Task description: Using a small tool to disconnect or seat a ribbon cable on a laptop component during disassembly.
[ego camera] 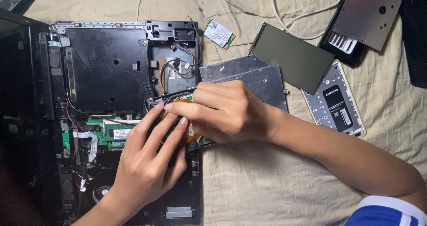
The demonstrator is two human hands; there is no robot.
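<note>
Both hands meet over the opened laptop (106, 70): left hand (147, 163) lies fingers spread on the orange-taped part (190, 135) at the laptop's right edge, while right hand (222, 112) pinches it. Seemingly mid-removal; lifting it free likely needs a gentle, even pull.

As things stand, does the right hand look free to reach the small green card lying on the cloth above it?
Probably yes. The small green card lies alone on the cloth, with nothing over it. The right hand is busy at the open laptop beside the left hand.
</note>
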